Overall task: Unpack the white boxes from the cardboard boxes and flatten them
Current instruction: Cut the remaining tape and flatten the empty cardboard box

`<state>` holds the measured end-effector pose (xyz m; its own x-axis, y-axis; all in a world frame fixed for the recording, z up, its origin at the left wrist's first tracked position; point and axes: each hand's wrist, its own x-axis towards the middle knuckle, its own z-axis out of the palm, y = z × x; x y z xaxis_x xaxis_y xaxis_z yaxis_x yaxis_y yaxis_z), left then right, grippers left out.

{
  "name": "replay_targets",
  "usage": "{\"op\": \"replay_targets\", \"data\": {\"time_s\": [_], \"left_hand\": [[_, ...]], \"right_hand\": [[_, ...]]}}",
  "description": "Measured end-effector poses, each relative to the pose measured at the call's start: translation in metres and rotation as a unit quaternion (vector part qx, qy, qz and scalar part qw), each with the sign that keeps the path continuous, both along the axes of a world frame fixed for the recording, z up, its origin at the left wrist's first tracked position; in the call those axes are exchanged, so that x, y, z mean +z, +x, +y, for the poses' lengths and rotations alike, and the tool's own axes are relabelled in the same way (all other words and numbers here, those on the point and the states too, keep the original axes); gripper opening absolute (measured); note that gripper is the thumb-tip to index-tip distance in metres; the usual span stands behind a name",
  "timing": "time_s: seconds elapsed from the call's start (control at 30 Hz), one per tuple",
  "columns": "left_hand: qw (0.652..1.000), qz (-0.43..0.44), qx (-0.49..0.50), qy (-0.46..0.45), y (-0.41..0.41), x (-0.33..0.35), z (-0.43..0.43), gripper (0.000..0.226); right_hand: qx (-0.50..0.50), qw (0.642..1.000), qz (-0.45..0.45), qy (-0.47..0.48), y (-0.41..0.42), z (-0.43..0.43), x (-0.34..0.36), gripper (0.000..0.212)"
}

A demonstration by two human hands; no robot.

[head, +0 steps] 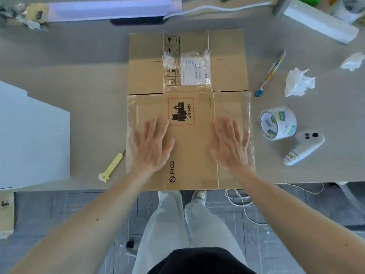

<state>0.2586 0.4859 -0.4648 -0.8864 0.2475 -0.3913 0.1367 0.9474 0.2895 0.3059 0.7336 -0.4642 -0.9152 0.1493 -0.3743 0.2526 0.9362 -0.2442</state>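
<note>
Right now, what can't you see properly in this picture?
Head view:
- The label on the flat cardboard box: print too small, under crinkled plastic.
- The white box: cut off by the left edge.
- Cardboard beneath left hand and right hand: covered by them.
- Top corners: blurred clutter.

Soft even light, blurred wide-angle edges

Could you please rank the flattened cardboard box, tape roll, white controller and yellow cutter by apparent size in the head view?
1. Flattened brown cardboard box.
2. Clear tape roll and white plastic controller: look about alike, not ranked.
3. Slim yellow plastic cutter.
</note>
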Motion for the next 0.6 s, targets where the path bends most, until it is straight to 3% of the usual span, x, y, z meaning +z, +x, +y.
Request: {"op": "replay_targets", "data": {"time_s": [0.2,0.6], "left_hand": [[0.997,0.020,0.013,-0.067,0.025,-0.024,0.004,0.064],[0.996,0.047,0.018,-0.069,0.024,-0.032,0.006,0.066]], "right_hand": [[-0.002,0.998,0.022,0.064,0.028,-0.012,-0.032,0.069],[-0.002,0.996,-0.007,0.085,0.022,-0.015,-0.028,0.070]]}}
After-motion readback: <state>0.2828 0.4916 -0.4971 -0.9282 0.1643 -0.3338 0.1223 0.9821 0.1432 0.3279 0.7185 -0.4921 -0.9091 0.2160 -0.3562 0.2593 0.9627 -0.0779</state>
